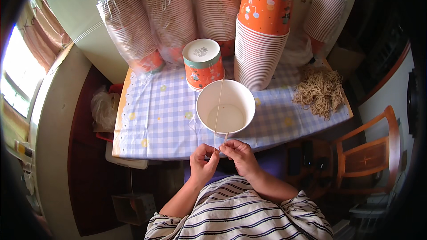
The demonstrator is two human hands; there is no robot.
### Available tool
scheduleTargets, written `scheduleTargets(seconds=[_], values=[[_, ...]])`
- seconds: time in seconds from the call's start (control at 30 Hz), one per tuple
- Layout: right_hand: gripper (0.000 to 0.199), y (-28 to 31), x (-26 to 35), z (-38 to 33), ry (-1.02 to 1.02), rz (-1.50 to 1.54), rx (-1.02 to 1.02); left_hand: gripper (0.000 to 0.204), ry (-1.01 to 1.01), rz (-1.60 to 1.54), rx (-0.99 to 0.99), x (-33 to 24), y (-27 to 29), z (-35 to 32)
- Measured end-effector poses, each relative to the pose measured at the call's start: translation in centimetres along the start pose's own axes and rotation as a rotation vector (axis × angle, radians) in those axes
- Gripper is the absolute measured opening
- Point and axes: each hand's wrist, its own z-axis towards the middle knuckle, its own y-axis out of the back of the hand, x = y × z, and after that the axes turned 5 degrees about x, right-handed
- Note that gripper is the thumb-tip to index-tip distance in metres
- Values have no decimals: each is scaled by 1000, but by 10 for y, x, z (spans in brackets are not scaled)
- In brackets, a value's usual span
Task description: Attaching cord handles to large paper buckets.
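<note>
Both my hands meet at the near table edge, just below a white paper bucket (242,102) whose open mouth faces me. A thin beige cord (218,115) runs from the bucket's far rim across its mouth to my fingers. My left hand (203,163) pinches this cord between thumb and fingertips. Close beside it, my right hand (242,156) is closed in a pinch, with a short cord end sticking up from its fingertips. Whether the cord is knotted or fixed at the far rim cannot be made out.
An orange and green paper bucket (203,64) stands upside down behind the white one. Tall bucket stacks (260,53), several in plastic bags (167,15), line the back. A heap of beige cords (321,91) lies right on the checked tablecloth (164,124). A wooden chair (364,155) stands at right.
</note>
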Motion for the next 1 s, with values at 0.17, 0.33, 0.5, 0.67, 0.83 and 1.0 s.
scheduleTargets(seconds=[0.17,0.33,0.5,0.67,0.83,1.0], values=[[10,-2,4,4,63,27,-119,8,-3,90,13,-2,0,0],[8,3,9,12,104,104,-158,6,-5,92,4,-2,6,2],[8,4,3,10,54,92,-164,5,31,128,-6,3,12,5],[7,11,-9,16,58,29,-192,16,-285,376,-244,-5,5,8],[7,14,-3,13,8,2,-118,30,-618,470,-98,-15,-8,4],[9,11,2,9,51,52,-97,23,-332,495,46,-18,-18,16]])
